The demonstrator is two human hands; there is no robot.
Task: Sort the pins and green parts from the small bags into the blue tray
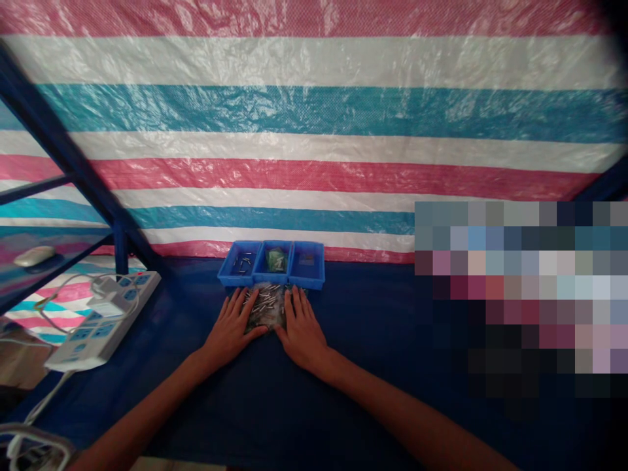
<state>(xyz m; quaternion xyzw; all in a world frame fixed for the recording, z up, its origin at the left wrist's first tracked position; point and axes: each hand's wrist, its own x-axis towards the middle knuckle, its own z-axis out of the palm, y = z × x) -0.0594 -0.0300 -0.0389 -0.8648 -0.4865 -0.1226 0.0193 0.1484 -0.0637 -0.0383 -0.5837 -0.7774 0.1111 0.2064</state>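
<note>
Clear bag of metal pins (265,305) lies on the table (373,366), just near of three blue trays (307,284) set side by side. Left hand (233,325) and right hand (303,328) both open, palms down, fingers outstretched, at the bag's left and right edges; cannot tell if the thumbs pinch it. Left tray: a few loose pins. Middle tray: greenish bag (276,260). Right tray: contents unclear. Power strip (108,324) far left of the hands
</note>
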